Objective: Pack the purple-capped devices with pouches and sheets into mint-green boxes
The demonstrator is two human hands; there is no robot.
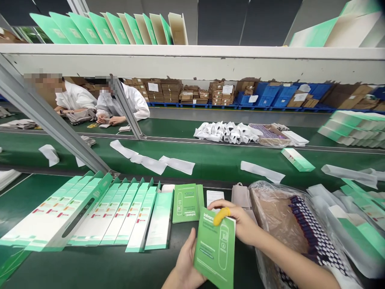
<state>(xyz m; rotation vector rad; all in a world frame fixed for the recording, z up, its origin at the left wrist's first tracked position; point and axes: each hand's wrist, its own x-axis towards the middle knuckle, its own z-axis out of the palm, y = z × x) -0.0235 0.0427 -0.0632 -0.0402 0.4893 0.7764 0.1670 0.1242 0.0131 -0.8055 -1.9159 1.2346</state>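
Green-and-white cartons (132,212) overlap toward the left edge of the surface (99,269); green booklets (185,202) lie right of them, near its far edge. The held booklet (215,253), above the near edge, might slip or crease if support from the left hand (187,263) slackens. That palm is behind its lower left side, thumb up, fingers hidden; I cannot tell how firmly its grip closes. The right hand (240,221) extends over a plastic-wrapped box (269,206), its grip pinching the booklet's top right corner.
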